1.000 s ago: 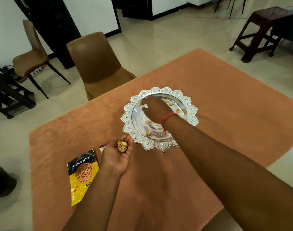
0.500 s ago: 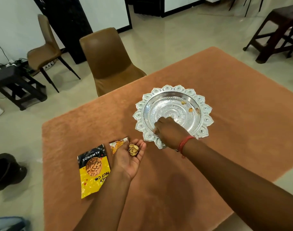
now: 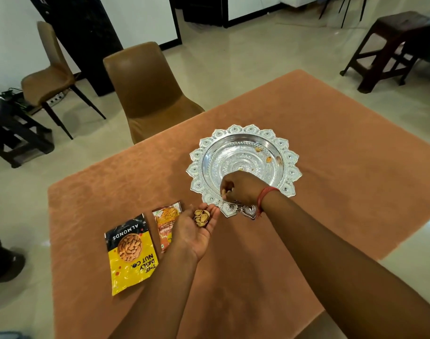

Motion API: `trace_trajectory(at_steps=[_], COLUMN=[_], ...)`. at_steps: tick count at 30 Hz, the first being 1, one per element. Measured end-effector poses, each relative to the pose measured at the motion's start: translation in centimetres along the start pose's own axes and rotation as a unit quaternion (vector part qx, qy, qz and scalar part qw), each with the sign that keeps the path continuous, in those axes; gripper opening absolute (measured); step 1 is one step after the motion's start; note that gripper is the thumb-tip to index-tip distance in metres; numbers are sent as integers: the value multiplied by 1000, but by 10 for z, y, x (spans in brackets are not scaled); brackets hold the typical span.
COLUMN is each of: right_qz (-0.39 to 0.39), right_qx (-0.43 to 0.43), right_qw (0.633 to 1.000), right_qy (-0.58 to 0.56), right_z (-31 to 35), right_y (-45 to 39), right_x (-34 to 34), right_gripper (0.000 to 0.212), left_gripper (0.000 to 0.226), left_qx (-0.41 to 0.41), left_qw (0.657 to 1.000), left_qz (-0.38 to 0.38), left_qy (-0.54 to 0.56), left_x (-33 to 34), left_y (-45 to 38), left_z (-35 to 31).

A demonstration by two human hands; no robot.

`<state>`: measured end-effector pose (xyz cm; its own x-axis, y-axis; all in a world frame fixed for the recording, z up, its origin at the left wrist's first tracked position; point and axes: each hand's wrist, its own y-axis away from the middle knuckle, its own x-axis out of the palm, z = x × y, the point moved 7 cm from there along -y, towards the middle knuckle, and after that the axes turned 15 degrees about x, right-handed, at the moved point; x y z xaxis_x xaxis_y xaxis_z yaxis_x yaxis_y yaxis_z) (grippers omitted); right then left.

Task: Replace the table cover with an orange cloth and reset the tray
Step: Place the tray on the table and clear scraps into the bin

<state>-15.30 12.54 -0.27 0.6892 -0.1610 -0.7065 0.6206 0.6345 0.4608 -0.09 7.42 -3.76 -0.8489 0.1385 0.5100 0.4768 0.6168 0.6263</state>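
An orange cloth (image 3: 343,148) covers the table. On it stands a round silver tray (image 3: 243,138) with a scalloped rim; a few nut shells (image 3: 269,159) lie at its right side. My left hand (image 3: 197,231) is held palm up just left of the tray's near rim, cupping a small pile of pistachio shells (image 3: 201,217). My right hand (image 3: 241,187), with a red thread at the wrist, hovers over the tray's near rim, fingers pinched on a shell, close above my left palm.
A yellow almond packet (image 3: 131,253) and a smaller orange snack packet (image 3: 166,221) lie on the cloth left of my hands. A brown chair (image 3: 145,89) stands at the table's far side, another chair (image 3: 47,74) at the left, a dark stool (image 3: 390,45) at the far right.
My right hand has drawn back from the tray's middle to its near rim, toward my left palm. The left hand kept its pile of shells and stayed about where it was.
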Motion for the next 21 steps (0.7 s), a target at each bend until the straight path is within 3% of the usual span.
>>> trace_trajectory(at_steps=[6,9,15,16,19,21], right_qz=[-15,-4,89,67,-97,-147], right_qx=[14,-35,-136,-135,-62,27], right_qw=[998,993,986,988,993,988], right_qy=[-59,-112,42,25,-23,47], right_z=[2,29,81,80,44,5], right_y=[-7,9,47,45,12,-13], right_x=[-11,-9,24,15,-34,-50], right_gripper=[11,10,18,17,19,32], left_gripper=[39,41,29,29,37,37], left_qx=[2,-1,10,5,-1,6], left_qw=[1000,999,998,999,1000,1000], left_qz=[15,34,54,44,10,-1], left_qy=[2,15,22,25,19,24], left_x=[1,4,4,2,-5,-7], left_y=[2,4,1,2,4,5], left_z=[-3,-3,-9,-9,-11,-13])
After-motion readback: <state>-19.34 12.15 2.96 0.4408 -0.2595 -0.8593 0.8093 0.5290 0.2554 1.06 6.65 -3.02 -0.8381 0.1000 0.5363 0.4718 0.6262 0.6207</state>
